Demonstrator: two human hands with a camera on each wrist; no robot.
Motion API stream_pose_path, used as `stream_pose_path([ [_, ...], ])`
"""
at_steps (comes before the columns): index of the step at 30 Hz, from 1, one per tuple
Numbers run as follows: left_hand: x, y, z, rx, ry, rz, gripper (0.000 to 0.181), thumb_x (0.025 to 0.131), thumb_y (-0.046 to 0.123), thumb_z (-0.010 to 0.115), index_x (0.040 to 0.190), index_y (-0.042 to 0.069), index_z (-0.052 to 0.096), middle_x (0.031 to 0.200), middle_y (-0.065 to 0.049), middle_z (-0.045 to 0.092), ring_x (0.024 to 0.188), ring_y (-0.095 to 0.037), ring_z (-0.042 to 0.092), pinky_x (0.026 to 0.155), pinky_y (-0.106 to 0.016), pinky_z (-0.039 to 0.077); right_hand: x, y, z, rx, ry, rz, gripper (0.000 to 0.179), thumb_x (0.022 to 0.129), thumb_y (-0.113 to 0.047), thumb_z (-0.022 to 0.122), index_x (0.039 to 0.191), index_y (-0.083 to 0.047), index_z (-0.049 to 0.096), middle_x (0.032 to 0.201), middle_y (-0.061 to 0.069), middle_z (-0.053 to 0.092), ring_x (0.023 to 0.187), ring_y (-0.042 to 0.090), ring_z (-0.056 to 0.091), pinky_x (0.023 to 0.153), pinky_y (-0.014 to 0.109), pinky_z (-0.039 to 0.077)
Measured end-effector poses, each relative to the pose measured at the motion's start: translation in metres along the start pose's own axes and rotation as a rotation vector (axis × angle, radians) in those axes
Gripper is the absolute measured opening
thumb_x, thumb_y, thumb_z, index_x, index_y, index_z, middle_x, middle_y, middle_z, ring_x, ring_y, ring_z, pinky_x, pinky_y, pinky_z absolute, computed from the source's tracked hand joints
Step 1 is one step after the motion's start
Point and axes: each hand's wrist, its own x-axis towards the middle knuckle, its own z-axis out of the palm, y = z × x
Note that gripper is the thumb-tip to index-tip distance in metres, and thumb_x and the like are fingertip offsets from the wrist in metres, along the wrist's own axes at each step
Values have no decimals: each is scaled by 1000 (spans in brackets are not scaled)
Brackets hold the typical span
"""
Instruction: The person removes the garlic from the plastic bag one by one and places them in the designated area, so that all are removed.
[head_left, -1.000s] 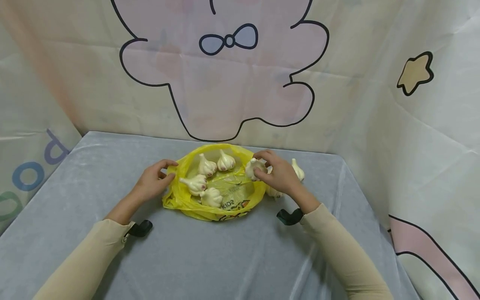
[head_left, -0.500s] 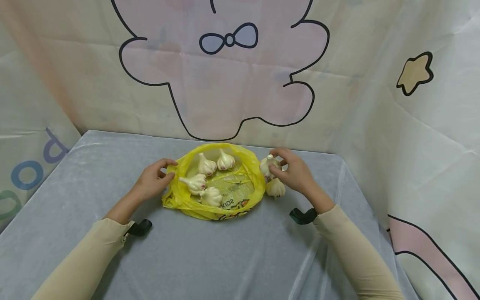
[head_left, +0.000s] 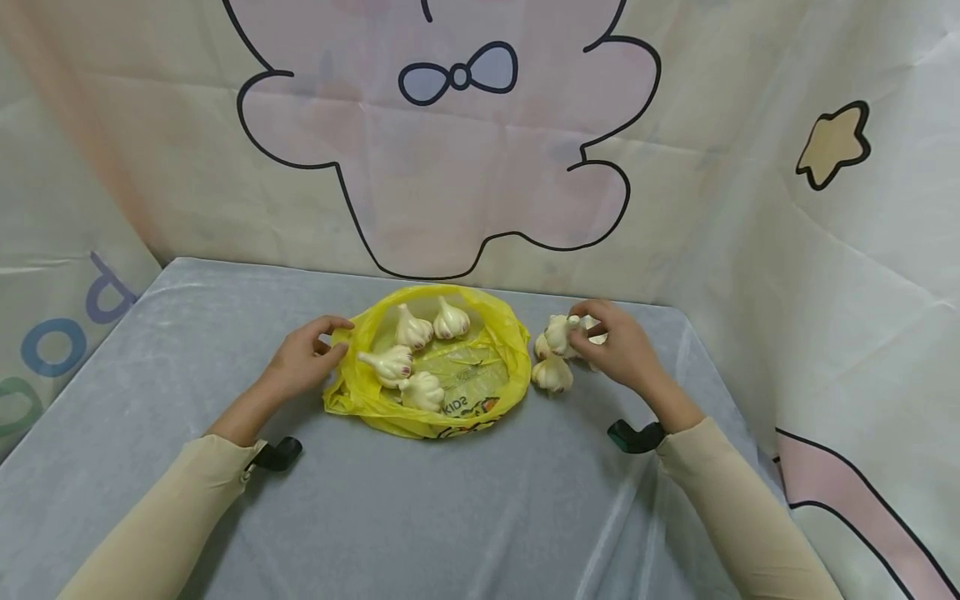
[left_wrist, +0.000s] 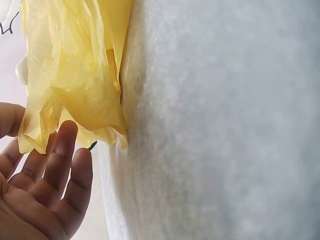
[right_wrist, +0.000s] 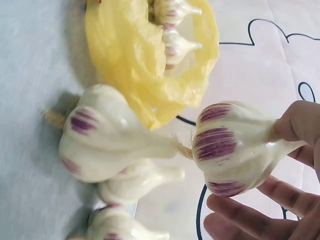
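Observation:
In the head view, my left hand (head_left: 303, 358) holds the left edge of a yellow plastic bag (head_left: 517, 333), whose mouth lies wide. The left wrist view shows a fold of the bag (left_wrist: 75, 95) between thumb and fingers. Several garlic bulbs (head_left: 422, 392) lie inside the bag. To the right of it, my right hand (head_left: 618, 346) pinches a garlic bulb (right_wrist: 225, 150) by its stem, purple-streaked base turned away from the thumb. Loose garlic bulbs (head_left: 552, 375) sit on the cloth close beneath and beside it, partly hidden by the hand.
Grey cloth (head_left: 450, 517) covers the table. A printed fabric backdrop (head_left: 480, 192) rises right behind the table's far edge, with more fabric at both sides. Dark wrist straps (head_left: 277, 454) stick out at both cuffs.
My right hand has carried the garlic bulb from over the bag's right rim out to the right, above the loose bulbs. My left hand has stayed at the bag's edge.

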Motion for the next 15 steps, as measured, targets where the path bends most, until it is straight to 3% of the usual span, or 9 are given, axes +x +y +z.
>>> stream_pose_path([
  [8,0,1,0,-9,-4,0,35,99,21,53,132,11,52,136,-20,47,86,-28,58,61,-30,48,-13,14,-10,-18,13,47,24,92,-19,60,115,-12,63,119,10,61,85,31,70,67,42,56],
  [15,0,2,0,-8,-2,1,34,98,21,53,131,12,53,136,-20,47,85,-27,58,61,-30,48,-25,26,-10,-48,-42,99,24,92,-20,60,114,-12,63,116,11,60,85,32,69,71,43,56],
])
